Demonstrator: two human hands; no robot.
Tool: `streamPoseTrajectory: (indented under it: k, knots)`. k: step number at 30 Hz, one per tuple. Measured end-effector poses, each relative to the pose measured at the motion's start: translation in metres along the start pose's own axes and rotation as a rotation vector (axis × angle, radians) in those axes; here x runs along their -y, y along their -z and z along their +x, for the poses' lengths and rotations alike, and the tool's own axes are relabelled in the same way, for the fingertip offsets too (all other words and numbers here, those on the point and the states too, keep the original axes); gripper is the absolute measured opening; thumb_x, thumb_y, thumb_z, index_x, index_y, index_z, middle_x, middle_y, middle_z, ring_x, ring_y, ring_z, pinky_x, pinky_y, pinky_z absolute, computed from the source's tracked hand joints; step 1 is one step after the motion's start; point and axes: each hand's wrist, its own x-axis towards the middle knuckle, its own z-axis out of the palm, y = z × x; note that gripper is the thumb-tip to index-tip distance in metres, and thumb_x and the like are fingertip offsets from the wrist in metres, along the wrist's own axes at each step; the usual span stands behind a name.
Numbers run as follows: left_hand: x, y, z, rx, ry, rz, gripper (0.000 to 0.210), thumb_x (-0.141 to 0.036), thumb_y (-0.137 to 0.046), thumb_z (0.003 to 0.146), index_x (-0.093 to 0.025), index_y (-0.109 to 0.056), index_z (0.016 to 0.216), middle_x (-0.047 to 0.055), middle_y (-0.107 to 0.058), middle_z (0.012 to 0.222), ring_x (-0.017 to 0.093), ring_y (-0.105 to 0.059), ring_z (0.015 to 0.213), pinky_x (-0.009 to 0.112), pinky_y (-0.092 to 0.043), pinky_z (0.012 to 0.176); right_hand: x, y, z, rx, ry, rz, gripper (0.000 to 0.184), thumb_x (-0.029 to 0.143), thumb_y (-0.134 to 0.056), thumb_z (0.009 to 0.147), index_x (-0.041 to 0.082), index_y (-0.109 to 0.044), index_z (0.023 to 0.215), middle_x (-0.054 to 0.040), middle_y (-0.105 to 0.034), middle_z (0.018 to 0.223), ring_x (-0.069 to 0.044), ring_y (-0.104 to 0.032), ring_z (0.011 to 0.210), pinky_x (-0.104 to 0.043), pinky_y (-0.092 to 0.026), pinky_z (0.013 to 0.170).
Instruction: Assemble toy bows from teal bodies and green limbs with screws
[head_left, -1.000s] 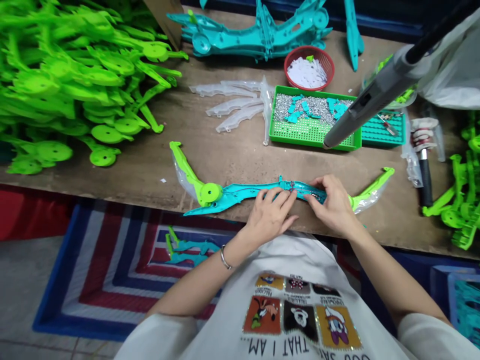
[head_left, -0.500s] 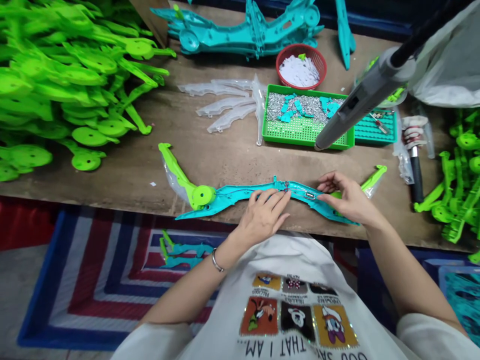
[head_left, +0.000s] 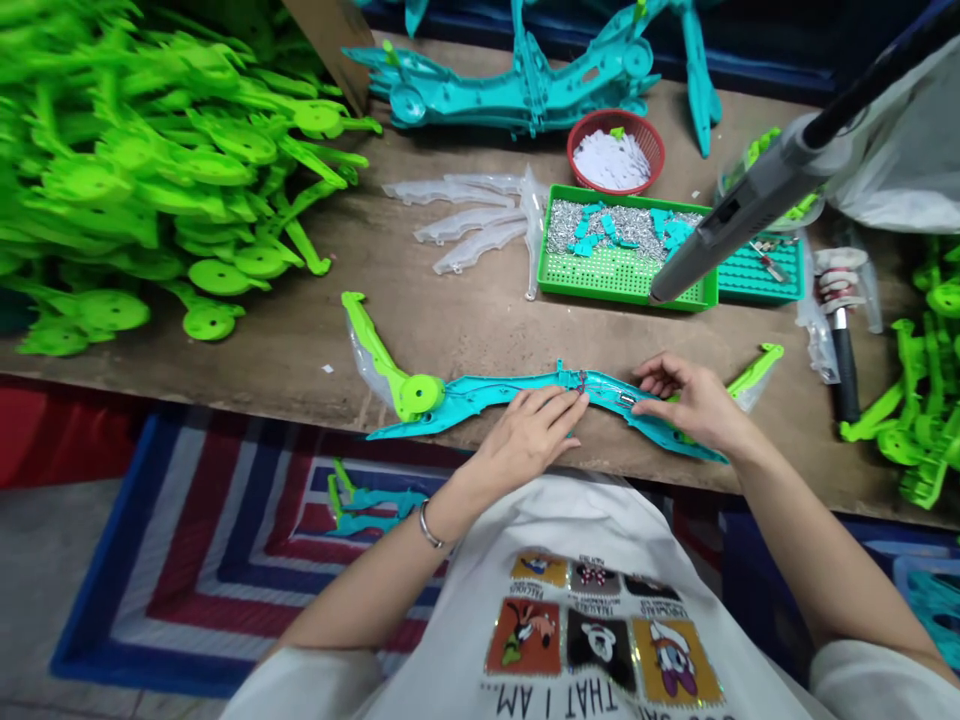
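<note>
A turquoise toy bow shell lies hollow side up along the bench's near edge, with a lime-green limb on its left end and another green limb at the right. My left hand rests over its middle, fingers stretched out, fingertips by thin dark wires. My right hand is on its right part, fingers curled at the far edge and thumb beside a small metal spring contact. The palm hides part of the right end.
Green limbs are heaped on the left, more on the right. Behind the bow are clear plastic pieces, a green basket of screws and a red basket. A grey electric screwdriver hangs at the right; a black-handled hammer lies beyond.
The whole view has shifted slightly, so the bench things appear lower and to the right. Both hands stay on the bow, with only small finger movements.
</note>
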Motion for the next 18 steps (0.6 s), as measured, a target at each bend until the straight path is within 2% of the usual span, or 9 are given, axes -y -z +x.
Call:
streamPoseTrajectory:
  k: [4, 6, 9, 11, 13, 15, 18]
  knots:
    - [-0.002, 0.000, 0.004, 0.011, 0.025, 0.034, 0.056, -0.040, -0.054, 0.102, -0.014, -0.044, 0.150, 0.015, -0.059, 0.143, 0.029, -0.052, 0.130, 0.043, -0.044, 0.102, 0.001, 0.009, 0.001, 0.027, 0.009, -0.033, 0.047, 0.044, -0.083, 0.075, 0.022, -0.066, 0.113, -0.0039, -0.072, 0.094, -0.020, -0.066, 0.083, -0.036, -0.055, 0.076]
    - [-0.005, -0.002, 0.007, 0.007, 0.045, 0.047, 0.054, -0.040, -0.052, 0.103, -0.014, -0.045, 0.149, 0.015, -0.058, 0.145, 0.028, -0.051, 0.132, 0.043, -0.043, 0.103, 0.010, 0.019, 0.001, -0.006, 0.048, -0.103, 0.047, 0.047, -0.080, 0.078, 0.022, -0.066, 0.114, -0.0064, -0.073, 0.100, -0.023, -0.068, 0.088, -0.039, -0.056, 0.079]
    - [-0.012, -0.010, 0.010, -0.042, 0.080, 0.058, 0.044, -0.035, -0.049, 0.104, -0.014, -0.052, 0.143, 0.013, -0.056, 0.148, 0.028, -0.050, 0.134, 0.044, -0.042, 0.106, 0.041, 0.025, 0.005, -0.099, 0.183, -0.238, 0.034, 0.045, -0.071, 0.087, 0.021, -0.066, 0.112, -0.0089, -0.073, 0.105, -0.025, -0.069, 0.093, -0.042, -0.056, 0.085]
    - [-0.017, -0.019, 0.010, -0.094, 0.114, 0.060, 0.038, -0.029, -0.048, 0.104, -0.015, -0.056, 0.138, 0.012, -0.056, 0.149, 0.028, -0.049, 0.136, 0.045, -0.040, 0.109, 0.070, 0.016, 0.017, -0.101, 0.295, -0.289, 0.023, 0.037, -0.063, 0.093, 0.021, -0.065, 0.110, -0.0092, -0.073, 0.106, -0.025, -0.069, 0.094, -0.041, -0.055, 0.086]
    - [-0.021, -0.026, 0.010, -0.134, 0.150, 0.051, 0.036, -0.025, -0.048, 0.102, -0.015, -0.058, 0.135, 0.010, -0.057, 0.148, 0.027, -0.048, 0.137, 0.047, -0.038, 0.111, 0.103, -0.002, 0.045, -0.089, 0.399, -0.342, 0.018, 0.027, -0.056, 0.096, 0.021, -0.063, 0.111, -0.0101, -0.072, 0.109, -0.025, -0.068, 0.097, -0.041, -0.054, 0.087]
    - [-0.023, -0.030, 0.009, -0.150, 0.168, 0.037, 0.036, -0.025, -0.049, 0.101, -0.016, -0.059, 0.134, 0.009, -0.058, 0.147, 0.027, -0.048, 0.136, 0.047, -0.038, 0.113, 0.136, -0.024, 0.089, -0.147, 0.457, -0.462, 0.020, 0.019, -0.053, 0.094, 0.018, -0.061, 0.112, -0.0127, -0.070, 0.111, -0.029, -0.065, 0.104, -0.044, -0.052, 0.092]
    - [-0.023, -0.031, 0.007, -0.153, 0.149, 0.018, 0.040, -0.028, -0.049, 0.100, -0.014, -0.057, 0.136, 0.009, -0.057, 0.148, 0.027, -0.047, 0.136, 0.047, -0.038, 0.113, 0.178, -0.045, 0.174, -0.352, 0.365, -0.628, 0.031, 0.007, -0.046, 0.094, 0.012, -0.055, 0.123, -0.0204, -0.062, 0.128, -0.034, -0.058, 0.122, -0.051, -0.046, 0.102]
